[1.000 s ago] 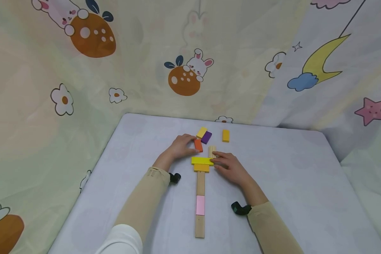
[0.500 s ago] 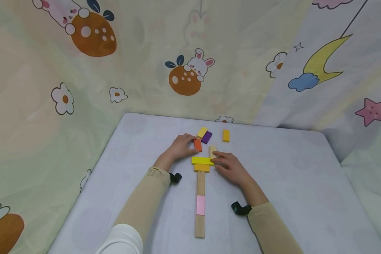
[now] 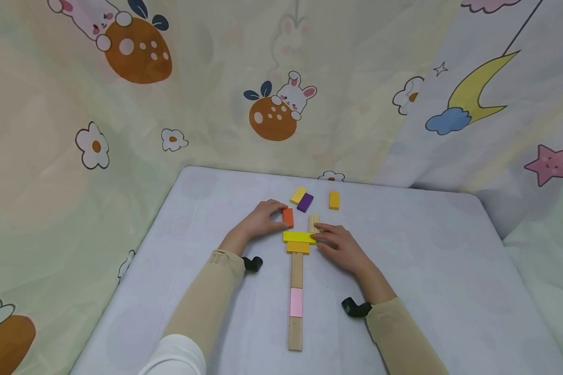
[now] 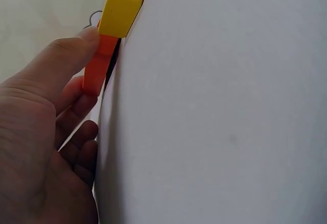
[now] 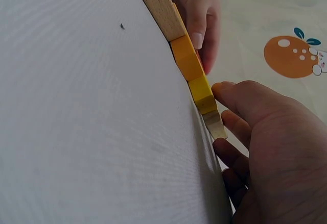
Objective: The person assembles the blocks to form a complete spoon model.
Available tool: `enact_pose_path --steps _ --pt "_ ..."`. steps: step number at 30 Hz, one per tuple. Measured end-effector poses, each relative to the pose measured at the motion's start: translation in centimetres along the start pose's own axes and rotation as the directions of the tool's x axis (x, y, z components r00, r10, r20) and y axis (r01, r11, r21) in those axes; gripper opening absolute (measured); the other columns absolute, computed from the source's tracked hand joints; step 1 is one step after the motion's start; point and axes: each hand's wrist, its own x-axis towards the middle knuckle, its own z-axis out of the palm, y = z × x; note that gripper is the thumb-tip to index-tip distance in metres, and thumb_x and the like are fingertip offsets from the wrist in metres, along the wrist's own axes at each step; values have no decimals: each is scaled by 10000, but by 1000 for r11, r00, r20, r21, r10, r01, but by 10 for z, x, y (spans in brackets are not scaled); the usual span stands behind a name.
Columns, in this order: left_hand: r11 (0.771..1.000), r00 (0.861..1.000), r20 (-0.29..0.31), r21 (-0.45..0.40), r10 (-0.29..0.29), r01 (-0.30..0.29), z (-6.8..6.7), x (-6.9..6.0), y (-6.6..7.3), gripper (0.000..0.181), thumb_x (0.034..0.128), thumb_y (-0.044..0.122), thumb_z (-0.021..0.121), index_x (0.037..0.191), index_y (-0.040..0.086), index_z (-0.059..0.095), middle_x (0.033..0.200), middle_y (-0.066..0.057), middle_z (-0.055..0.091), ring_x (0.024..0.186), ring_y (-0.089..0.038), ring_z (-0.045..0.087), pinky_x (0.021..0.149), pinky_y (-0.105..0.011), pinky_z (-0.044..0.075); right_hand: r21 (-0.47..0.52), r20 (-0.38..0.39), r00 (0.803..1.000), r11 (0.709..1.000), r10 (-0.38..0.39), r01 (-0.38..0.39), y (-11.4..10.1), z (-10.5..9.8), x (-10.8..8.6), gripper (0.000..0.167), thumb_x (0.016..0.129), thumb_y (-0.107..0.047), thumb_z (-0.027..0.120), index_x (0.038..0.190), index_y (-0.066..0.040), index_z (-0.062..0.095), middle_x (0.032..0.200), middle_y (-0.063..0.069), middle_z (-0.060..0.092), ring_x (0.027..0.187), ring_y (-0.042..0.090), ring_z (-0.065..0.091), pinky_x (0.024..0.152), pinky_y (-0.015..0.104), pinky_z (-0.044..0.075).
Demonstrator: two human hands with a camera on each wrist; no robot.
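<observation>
My left hand (image 3: 262, 219) pinches an orange block (image 3: 288, 217) between thumb and forefinger, just beyond the left end of a bright yellow block (image 3: 296, 237). In the left wrist view, the thumb lies against the orange block (image 4: 97, 70), which the yellow block (image 4: 121, 8) partly hides. My right hand (image 3: 340, 247) rests at the yellow block's right end, its thumb touching it and a fingertip at a pale, grooved wooden block (image 3: 314, 223). Seen from the right wrist, the thumb meets the yellow block (image 5: 203, 94) and the other fingers bend loosely beside the pale wooden block (image 5: 214, 124).
Below the yellow block, an amber block (image 3: 297, 248) heads a straight row of wooden blocks (image 3: 295, 333) and a pink block (image 3: 296, 303). Farther back lie a light yellow block (image 3: 298, 195), a purple block (image 3: 305, 202) and another amber block (image 3: 334, 200). A patterned cloth hangs behind the table.
My left hand has shifted slightly left and toward me, bringing the orange block with it and straightening it a little. The right hand stays in place.
</observation>
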Motion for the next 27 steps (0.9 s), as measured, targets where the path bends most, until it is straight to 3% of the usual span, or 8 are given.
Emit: enact_pose_path --steps 7,12,20,27 --pt "1000 999 46 12 -7 7 -2 -6 -4 669 877 506 696 1469 288 472 1522 -4 423 1416 -235 338 1179 -453 334 9 5 1000 1000 16 -16 -1 0 -1 299 980 -276 609 1271 -296 674 1512 -71 472 1382 252 418 1157 555 316" --pt "999 998 56 16 31 -32 -2 -11 -6 619 945 468 624 1499 265 436 1526 -34 416 1429 -250 332 1194 -453 307 7 -4 1000 1000 11 -11 -1 0 -1 296 980 -274 610 1268 -290 677 1511 -70 474 1377 252 424 1155 554 316" --pt "1000 1000 -23 0 11 -11 7 -16 -4 518 1015 431 515 1503 276 431 1530 -17 432 1451 -249 317 1216 -449 270 1 2 1000 1000 8 -8 0 -1 -1 297 982 -283 606 1271 -283 675 1510 -66 475 1378 252 424 1159 548 313" --pt "997 993 -118 73 -11 20 17 -22 2 540 1009 485 496 1503 279 428 1516 3 461 1448 -249 327 1217 -437 272 -3 2 1000 1000 5 -5 1 1 0 298 981 -285 608 1272 -286 675 1508 -70 477 1374 244 427 1159 537 318"
